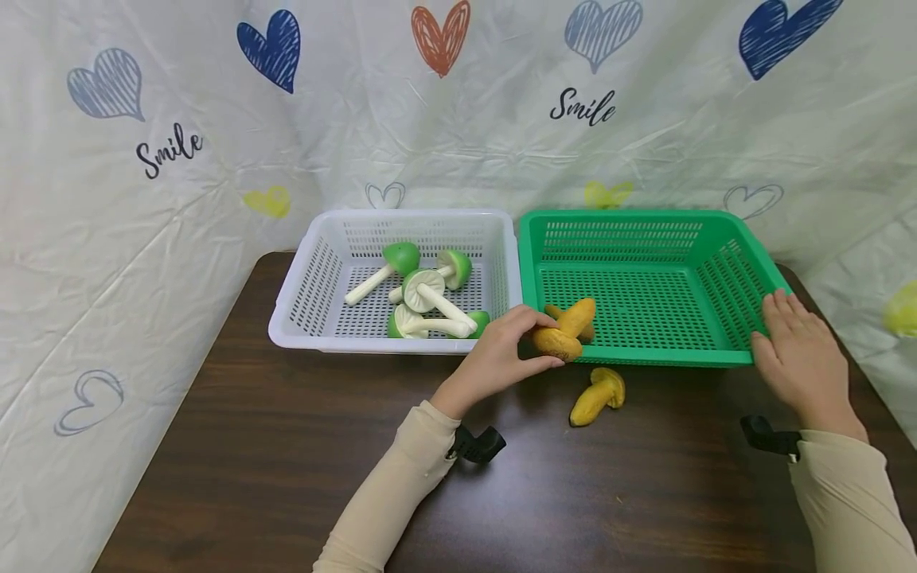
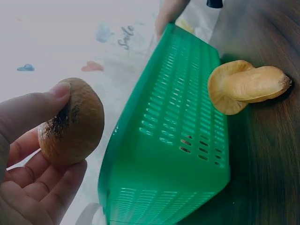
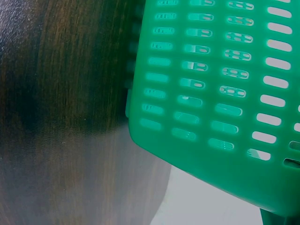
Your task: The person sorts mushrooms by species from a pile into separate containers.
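My left hand (image 1: pixel 501 354) pinches a yellow-brown toy mushroom (image 1: pixel 557 344) by its cap between thumb and fingers. It is held at the front left corner of the green basket (image 1: pixel 645 356); the left wrist view shows the brown, dark-speckled cap (image 2: pixel 86 124) close up. Behind it, partly hidden, another brownish mushroom (image 1: pixel 587 333) lies inside the basket. On the table in front of the basket is a yellow mushroom (image 1: pixel 598 395) on its side. With fingers straight, my right hand (image 1: pixel 805 358) rests on the basket's right rim near the front corner.
A white basket (image 1: pixel 294 341) stands left of the green one, holding several green-capped mushrooms (image 1: pixel 403 256) with white stems. Both sit at the back of the dark wooden table (image 1: pixel 286 461). Behind hangs a pale sheet (image 1: pixel 458 127) printed with hearts.
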`<state>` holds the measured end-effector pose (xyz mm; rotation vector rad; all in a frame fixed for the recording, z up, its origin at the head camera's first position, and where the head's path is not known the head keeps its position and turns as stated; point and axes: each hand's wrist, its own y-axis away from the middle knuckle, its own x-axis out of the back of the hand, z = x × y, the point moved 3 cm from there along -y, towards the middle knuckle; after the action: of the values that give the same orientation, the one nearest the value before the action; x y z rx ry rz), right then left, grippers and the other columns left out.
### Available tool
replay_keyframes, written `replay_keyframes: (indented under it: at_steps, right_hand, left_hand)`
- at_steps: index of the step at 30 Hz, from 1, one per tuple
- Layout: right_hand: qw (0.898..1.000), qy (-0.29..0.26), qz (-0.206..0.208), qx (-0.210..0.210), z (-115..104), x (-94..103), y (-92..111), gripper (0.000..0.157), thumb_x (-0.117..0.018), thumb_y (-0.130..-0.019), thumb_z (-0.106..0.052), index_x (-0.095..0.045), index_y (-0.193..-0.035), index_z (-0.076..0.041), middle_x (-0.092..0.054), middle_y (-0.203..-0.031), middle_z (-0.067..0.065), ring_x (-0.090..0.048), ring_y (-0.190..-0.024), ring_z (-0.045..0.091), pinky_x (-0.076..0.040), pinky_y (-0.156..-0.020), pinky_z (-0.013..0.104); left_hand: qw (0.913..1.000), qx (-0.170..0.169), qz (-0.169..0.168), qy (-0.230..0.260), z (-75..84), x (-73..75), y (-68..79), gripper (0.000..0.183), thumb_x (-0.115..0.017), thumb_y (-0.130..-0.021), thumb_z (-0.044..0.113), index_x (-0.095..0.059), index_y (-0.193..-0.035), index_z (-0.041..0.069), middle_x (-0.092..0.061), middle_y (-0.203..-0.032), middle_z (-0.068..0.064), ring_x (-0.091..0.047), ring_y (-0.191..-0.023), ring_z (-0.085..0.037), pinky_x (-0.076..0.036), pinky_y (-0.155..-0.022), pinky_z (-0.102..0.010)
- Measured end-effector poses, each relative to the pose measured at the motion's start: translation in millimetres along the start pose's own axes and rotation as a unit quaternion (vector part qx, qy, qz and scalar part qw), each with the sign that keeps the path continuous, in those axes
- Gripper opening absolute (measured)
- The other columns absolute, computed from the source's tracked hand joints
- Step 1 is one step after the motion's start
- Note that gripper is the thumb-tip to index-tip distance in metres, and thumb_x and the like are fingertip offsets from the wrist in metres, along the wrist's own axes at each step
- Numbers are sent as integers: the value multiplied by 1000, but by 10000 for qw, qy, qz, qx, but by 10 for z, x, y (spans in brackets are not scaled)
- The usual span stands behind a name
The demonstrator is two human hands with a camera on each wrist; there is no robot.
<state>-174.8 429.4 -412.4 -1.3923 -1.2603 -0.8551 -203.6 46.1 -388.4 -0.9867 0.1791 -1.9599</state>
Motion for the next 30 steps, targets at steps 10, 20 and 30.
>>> replay_keyframes:
  at_steps: [10,20,30]
  right_hand:
    - [10000,-3,48,11,-22,7,-10,56,-28,-98,-17,-16,-144,13,-13,-149,32,-3,-142,34,1,-114,44]
    - [10000,-32,43,-21,-24,1,9,56,-28,-98,-17,-16,-144,12,-13,-149,32,-2,-142,35,1,-114,45]
    - [10000,-3,17,-65,-25,14,18,56,-27,-99,-18,-15,-145,11,-11,-150,31,-1,-142,34,2,-114,44]
  left_hand:
    - [9988,399,243,164,-56,-12,-43,40,-77,-79,14,-59,-112,3,-58,-106,-7,-54,-89,-15,-49,-79,-26]
    - [9975,581,381,135,-99,-89,-150,41,-76,-80,17,-57,-113,2,-59,-108,-8,-55,-92,-15,-47,-77,-16]
    - [9952,874,250,367,-128,-103,-173,42,-75,-81,17,-56,-116,3,-60,-111,-8,-56,-93,-15,-49,-78,-18]
